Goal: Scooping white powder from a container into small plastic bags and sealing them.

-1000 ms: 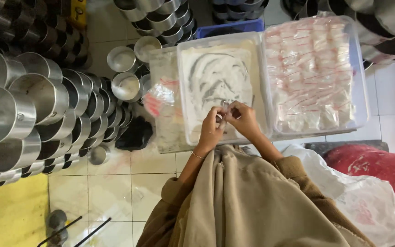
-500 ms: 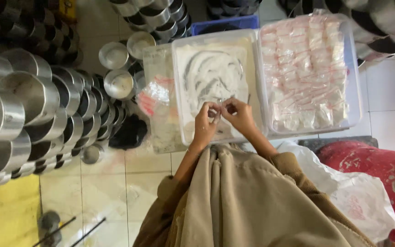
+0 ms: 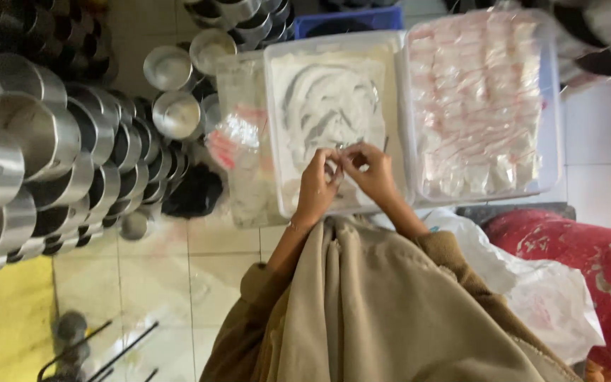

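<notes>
A: Pinching a small clear packet [image 3: 339,157] between them, the left hand [image 3: 317,187] and the right hand [image 3: 370,170] met at centre frame, each grip closed on it.

B: And beneath?

A: The packet hung over the white tub of powder [image 3: 330,106], upper centre. The tray of filled packets [image 3: 481,106] lay just beside it, upper right.

B: The left of the frame?

A: Stacked steel pots [image 3: 51,163] crowded the tiled floor [image 3: 150,276]; a red cushion [image 3: 574,262] occupied the lower right.
</notes>
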